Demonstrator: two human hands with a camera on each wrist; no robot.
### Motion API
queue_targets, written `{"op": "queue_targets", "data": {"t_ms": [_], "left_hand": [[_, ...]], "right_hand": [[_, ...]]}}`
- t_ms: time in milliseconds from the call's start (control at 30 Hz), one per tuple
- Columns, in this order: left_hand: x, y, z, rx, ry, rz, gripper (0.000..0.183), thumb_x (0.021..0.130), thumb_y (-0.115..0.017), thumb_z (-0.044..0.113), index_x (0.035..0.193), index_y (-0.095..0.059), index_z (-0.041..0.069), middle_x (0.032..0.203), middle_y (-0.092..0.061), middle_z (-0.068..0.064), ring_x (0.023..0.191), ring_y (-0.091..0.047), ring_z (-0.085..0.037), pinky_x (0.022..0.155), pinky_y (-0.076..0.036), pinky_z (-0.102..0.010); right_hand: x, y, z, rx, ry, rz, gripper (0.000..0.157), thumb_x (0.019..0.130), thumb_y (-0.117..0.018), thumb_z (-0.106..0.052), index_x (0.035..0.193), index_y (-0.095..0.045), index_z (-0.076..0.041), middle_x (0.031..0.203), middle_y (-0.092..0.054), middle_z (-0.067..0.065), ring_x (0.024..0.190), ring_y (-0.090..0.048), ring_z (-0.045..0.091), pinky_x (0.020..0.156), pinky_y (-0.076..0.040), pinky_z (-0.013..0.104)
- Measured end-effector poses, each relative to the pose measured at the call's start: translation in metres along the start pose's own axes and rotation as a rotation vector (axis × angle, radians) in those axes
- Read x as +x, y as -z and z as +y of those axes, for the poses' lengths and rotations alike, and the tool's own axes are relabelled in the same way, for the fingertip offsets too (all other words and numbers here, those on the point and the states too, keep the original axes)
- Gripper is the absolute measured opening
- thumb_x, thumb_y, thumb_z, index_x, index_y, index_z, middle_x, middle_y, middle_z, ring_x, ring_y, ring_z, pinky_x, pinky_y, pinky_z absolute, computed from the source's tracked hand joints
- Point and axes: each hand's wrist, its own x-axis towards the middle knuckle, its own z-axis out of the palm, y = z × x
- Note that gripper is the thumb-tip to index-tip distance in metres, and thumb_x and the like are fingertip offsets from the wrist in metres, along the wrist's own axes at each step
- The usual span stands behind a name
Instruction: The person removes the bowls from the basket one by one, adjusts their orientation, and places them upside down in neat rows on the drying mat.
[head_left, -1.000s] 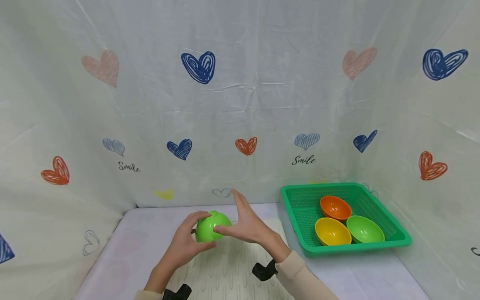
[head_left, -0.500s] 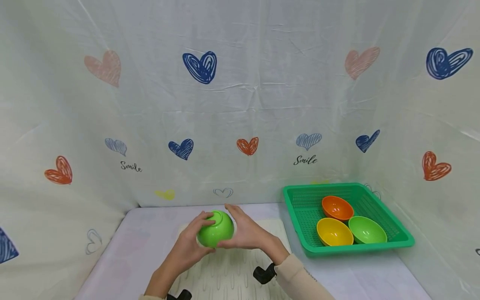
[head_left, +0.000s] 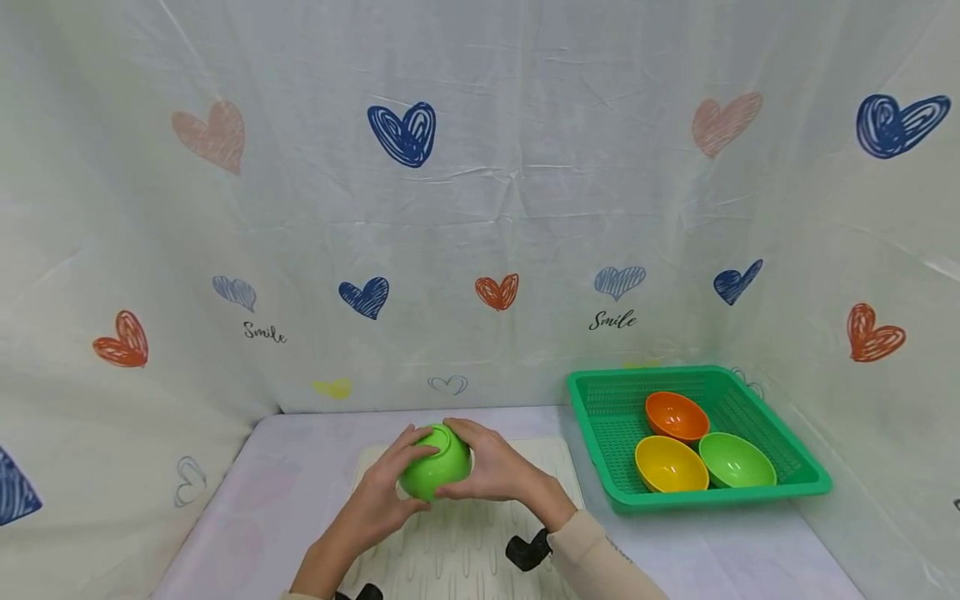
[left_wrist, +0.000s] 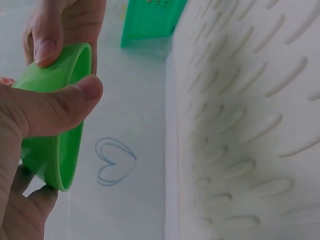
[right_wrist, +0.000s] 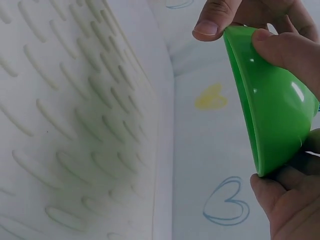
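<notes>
Glossy green bowl (head_left: 437, 477), one: hanging upside down above the mat in the lower centre of the head view, its foot ring facing up and its mouth facing down.

Change: one second ago the right hand (head_left: 498, 467) was spreading wide, index finger raised; now it is closing its thumb and fingers on the right side of the bowl. The left hand (head_left: 378, 497) is keeping its hold on the left side. The bowl is sitting slightly lower and further right in the frame, showing more of its foot ring.

Grip: both hands clamping the bowl, which is lying between them. Left fingers are reaching over the wall towards the foot ring; in the left wrist view, the left thumb is crossing the rim at left of frame. In the right wrist view, the right thumb is pressing the outer wall near the rim, upper right.

Mat (head_left: 457, 546), white, raised pattern: lying at bottom centre.

Basket (head_left: 720, 497), green plastic: standing at lower right, holding an orange bowl (head_left: 677, 417), a yellow bowl (head_left: 671, 465) and a second green bowl (head_left: 738, 460), all mouth up.

Sheeting (head_left: 480, 200), pale, heart-printed: hanging behind.
</notes>
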Motion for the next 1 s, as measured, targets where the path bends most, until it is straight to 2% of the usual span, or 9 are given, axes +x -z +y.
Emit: {"op": "queue_targets", "data": {"t_ms": [67, 167, 267, 367, 533, 667, 1000], "left_hand": [[0.0, 0.002, -0.002, 0.003, -0.012, -0.008, 0.099, 0.056, -0.098, -0.003, 0.143, -0.056, 0.018, 0.162, -0.041, -0.011, 0.145, -0.043, -0.041, 0.102, -0.054, -0.046], [0.001, 0.006, -0.005, -0.026, 0.036, -0.021, 0.111, 0.059, -0.096, -0.003, 0.155, -0.044, 0.016, 0.166, -0.032, -0.018, 0.146, -0.041, -0.043, 0.103, -0.052, -0.053], [0.001, 0.011, -0.009, -0.057, 0.121, -0.022, 0.116, 0.062, -0.095, 0.0, 0.161, -0.035, 0.014, 0.165, -0.033, -0.02, 0.147, -0.039, -0.043, 0.107, -0.046, -0.059], [-0.001, 0.016, -0.014, -0.092, 0.209, -0.047, 0.115, 0.067, -0.093, 0.004, 0.163, -0.03, 0.012, 0.164, -0.035, -0.019, 0.148, -0.038, -0.04, 0.111, -0.043, -0.057], [-0.003, 0.022, -0.022, -0.165, 0.314, -0.11, 0.1, 0.077, -0.089, 0.007, 0.16, -0.033, 0.005, 0.161, -0.04, -0.021, 0.145, -0.041, -0.042, 0.109, -0.044, -0.056], [-0.009, 0.022, -0.03, -0.209, 0.358, -0.109, 0.092, 0.078, -0.087, 0.003, 0.156, -0.038, -0.002, 0.158, -0.042, -0.023, 0.145, -0.042, -0.043, 0.109, -0.043, -0.057], [-0.029, 0.003, -0.055, -0.24, 0.536, -0.092, 0.094, 0.071, -0.088, -0.004, 0.154, -0.045, 0.004, 0.155, -0.047, -0.022, 0.145, -0.043, -0.041, 0.113, -0.04, -0.05]], "right_hand": [[0.001, -0.001, -0.001, 0.007, 0.004, 0.012, 0.089, 0.081, -0.088, -0.036, 0.154, -0.044, -0.01, 0.151, -0.054, 0.005, 0.128, -0.059, 0.017, 0.097, -0.054, 0.027], [0.002, -0.003, -0.002, -0.003, 0.018, 0.041, 0.09, 0.081, -0.089, -0.034, 0.154, -0.043, -0.009, 0.151, -0.053, 0.006, 0.129, -0.059, 0.018, 0.099, -0.054, 0.029], [0.004, -0.006, 0.0, -0.011, 0.035, 0.068, 0.09, 0.08, -0.09, -0.033, 0.154, -0.044, -0.01, 0.15, -0.054, 0.004, 0.131, -0.057, 0.018, 0.103, -0.053, 0.033], [0.006, -0.01, 0.003, -0.001, 0.06, 0.079, 0.089, 0.079, -0.09, -0.032, 0.153, -0.044, -0.012, 0.148, -0.055, 0.001, 0.131, -0.057, 0.016, 0.105, -0.052, 0.034], [0.012, -0.02, 0.003, 0.012, 0.083, 0.073, 0.09, 0.079, -0.091, -0.031, 0.153, -0.044, -0.013, 0.149, -0.054, 0.002, 0.131, -0.056, 0.015, 0.105, -0.052, 0.034], [0.018, -0.033, 0.006, 0.013, 0.055, 0.049, 0.092, 0.08, -0.091, -0.034, 0.154, -0.042, -0.01, 0.149, -0.054, 0.005, 0.131, -0.056, 0.015, 0.106, -0.051, 0.031], [0.025, -0.07, 0.02, -0.029, -0.011, -0.01, 0.09, 0.08, -0.09, -0.035, 0.151, -0.043, -0.006, 0.143, -0.06, 0.005, 0.126, -0.059, 0.011, 0.106, -0.05, 0.027]]}}
